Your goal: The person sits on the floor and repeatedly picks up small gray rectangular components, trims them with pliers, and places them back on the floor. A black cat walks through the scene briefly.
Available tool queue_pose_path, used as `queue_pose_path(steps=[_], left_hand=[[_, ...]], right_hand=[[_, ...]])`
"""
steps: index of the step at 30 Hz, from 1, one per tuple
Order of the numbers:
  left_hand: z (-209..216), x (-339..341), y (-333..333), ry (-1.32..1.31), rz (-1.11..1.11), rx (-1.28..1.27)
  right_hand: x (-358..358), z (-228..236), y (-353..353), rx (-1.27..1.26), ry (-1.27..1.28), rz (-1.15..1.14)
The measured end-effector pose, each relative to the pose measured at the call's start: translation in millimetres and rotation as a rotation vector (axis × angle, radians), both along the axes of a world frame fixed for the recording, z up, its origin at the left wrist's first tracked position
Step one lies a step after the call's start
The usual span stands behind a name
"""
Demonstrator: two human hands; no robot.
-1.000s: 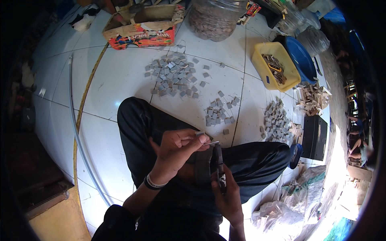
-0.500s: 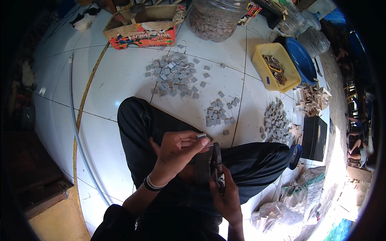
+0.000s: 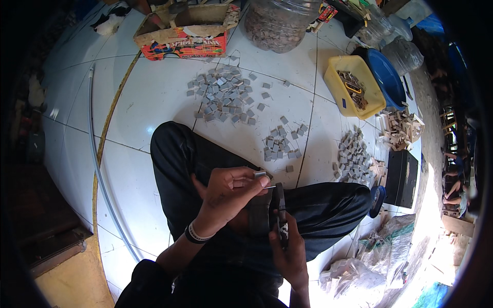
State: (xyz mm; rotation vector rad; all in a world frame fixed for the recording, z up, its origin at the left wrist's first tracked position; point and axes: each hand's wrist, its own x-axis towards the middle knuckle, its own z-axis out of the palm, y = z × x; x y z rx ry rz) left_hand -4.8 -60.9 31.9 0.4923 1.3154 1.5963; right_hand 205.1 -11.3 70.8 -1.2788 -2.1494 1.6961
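Observation:
Above my lap, my left hand point(image 3: 228, 194) is closed, pinching a small grey block point(image 3: 260, 174) between thumb and fingers. A thin wire point(image 3: 269, 187) sticks out by the thumb tip, toward the tool. My right hand point(image 3: 290, 254) grips a dark narrow hand tool point(image 3: 279, 197) with white patches at its handle; its exact kind is hard to make out. The tool points away from me, its upper end close to the wire; I cannot tell whether they touch. Between my hands is a dark grey strip-like piece point(image 3: 259, 215), partly hidden by the left hand.
Small grey blocks with wires lie on the white tiles in a large pile point(image 3: 226, 95), a smaller one point(image 3: 281, 143) and a right one point(image 3: 354, 159). Beyond are a printed box point(image 3: 184, 46), a clear jug point(image 3: 280, 25), a yellow bin point(image 3: 331, 84) and a blue basin point(image 3: 393, 82).
The tool's upper end has shifted slightly right, away from my left fingertips. My left hand keeps its pinch on the grey block. The whole view has shifted a little.

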Motion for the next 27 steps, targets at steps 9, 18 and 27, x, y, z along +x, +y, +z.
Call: queue_pose_path(steps=[9, 18, 27], left_hand=[[-2.7, 14.0, 9.7, -0.238, -0.02, 0.062], [4.9, 24.5, 5.4, -0.485, -0.103, -0.021], [-11.7, 6.6, -0.3, -0.387, -0.028, 0.092]], right_hand=[[-0.2, 1.2, -3.3, 0.058, 0.023, 0.029], [22.4, -9.0, -4.3, -1.067, 0.731, -0.063], [28.4, -3.8, 7.1, -0.669, 0.325, 0.051]])
